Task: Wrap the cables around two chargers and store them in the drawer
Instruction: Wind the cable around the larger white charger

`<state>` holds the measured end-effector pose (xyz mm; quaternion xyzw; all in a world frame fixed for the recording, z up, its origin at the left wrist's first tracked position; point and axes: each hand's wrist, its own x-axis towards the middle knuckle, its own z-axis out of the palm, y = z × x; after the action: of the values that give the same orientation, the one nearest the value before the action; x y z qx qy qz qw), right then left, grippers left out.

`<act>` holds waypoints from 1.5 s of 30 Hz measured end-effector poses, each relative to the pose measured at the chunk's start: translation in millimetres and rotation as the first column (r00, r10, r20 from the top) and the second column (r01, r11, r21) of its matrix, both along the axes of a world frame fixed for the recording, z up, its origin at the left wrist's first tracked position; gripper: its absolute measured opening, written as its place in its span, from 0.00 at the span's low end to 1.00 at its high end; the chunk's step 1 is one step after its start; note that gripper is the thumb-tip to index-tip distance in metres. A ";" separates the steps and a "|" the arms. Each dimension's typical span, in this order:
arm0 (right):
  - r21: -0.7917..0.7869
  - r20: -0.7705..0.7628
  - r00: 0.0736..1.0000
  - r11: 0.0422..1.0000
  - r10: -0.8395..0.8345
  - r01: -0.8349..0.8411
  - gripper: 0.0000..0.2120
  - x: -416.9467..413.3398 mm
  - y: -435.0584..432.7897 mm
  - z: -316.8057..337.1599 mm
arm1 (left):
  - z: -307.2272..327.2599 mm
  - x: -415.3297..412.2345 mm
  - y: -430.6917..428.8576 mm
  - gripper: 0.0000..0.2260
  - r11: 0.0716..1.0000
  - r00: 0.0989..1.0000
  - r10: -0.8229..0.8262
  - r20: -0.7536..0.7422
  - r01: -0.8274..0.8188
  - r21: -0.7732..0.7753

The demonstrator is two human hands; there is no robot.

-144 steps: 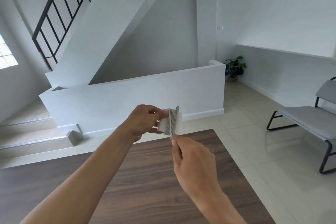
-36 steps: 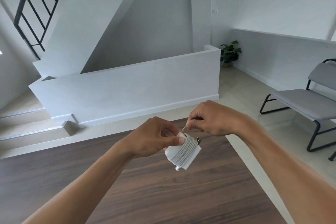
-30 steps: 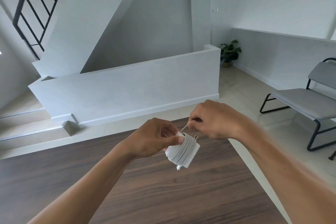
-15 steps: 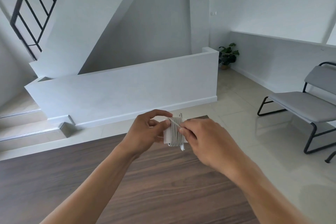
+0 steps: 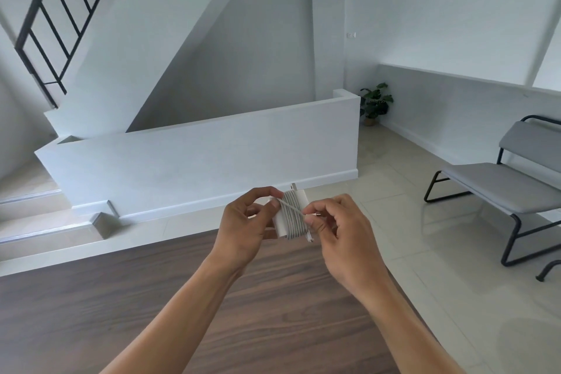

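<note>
Charger (image 5: 283, 222), white, cable (image 5: 292, 215) coiled around it, held above the wooden table (image 5: 151, 297). Left hand (image 5: 243, 228) clamps its side, thumb on the coils. Right hand (image 5: 340, 231) fingertips pinch the cable's loose end.

No readable text, label, brand, number or sign anywhere, not even on the charger (image 5: 285, 215).

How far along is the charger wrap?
Done: the cable already sits in many turns around the white charger. In hand: the left hand holds the charger while the right hand pinches the last loose strand. Left: securing that end. No second charger or drawer is in view.
</note>
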<state>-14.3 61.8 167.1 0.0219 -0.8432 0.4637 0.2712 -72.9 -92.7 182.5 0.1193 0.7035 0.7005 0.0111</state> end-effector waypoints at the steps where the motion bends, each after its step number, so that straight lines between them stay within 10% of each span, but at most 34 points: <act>1: -0.011 0.020 1.000 1.000 0.009 -0.008 0.06 -1.3 0.7 -0.2 | -0.2 0.5 0.4 0.05 1.000 1.000 0.002 -0.008 -0.002 0.003; 10: -0.225 0.024 0.999 0.974 -0.027 0.031 0.04 -7.6 -4.9 -10.9 | -0.6 1.7 2.1 0.06 1.000 0.999 0.012 -0.039 -0.013 -0.027; 23: 0.340 0.022 0.999 0.940 -0.027 0.018 0.04 -14.3 2.2 -5.3 | -8.5 0.7 -4.2 0.08 0.972 0.989 0.030 -0.146 -0.063 -0.228; 45: -0.183 0.097 0.995 0.983 0.010 0.008 0.03 -20.4 0.8 -6.2 | 0.5 3.1 -1.5 0.08 0.942 0.971 0.060 -0.233 -0.133 -0.310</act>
<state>-34.8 62.6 160.9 -0.0253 -0.8091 0.5401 0.2304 -69.8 -94.2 182.9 0.1578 0.8106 0.5580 -0.0819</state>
